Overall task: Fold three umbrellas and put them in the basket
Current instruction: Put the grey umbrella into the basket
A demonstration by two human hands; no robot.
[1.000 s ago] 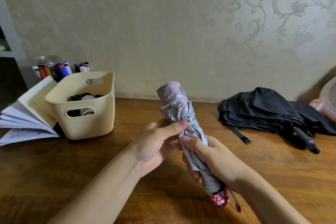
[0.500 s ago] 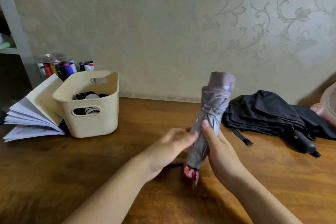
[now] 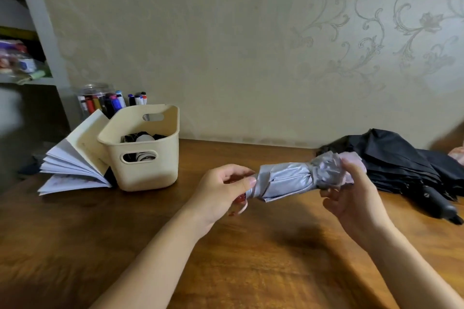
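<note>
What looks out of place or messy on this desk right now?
The black umbrella lies loose and unrolled at the right of the table, folds spread. The booklet leans fanned open against the basket. Nothing looks spilled or broken.

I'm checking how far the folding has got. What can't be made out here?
- Head view: the handle of the grey umbrella, mostly covered by the left hand; only some red shows.
- Head view: its tip, wrapped by the right hand.
- Head view: the contents of the basket, mostly behind its wall; dark and white things, unidentifiable.
- Head view: the black umbrella, cut off by the right edge.
</note>
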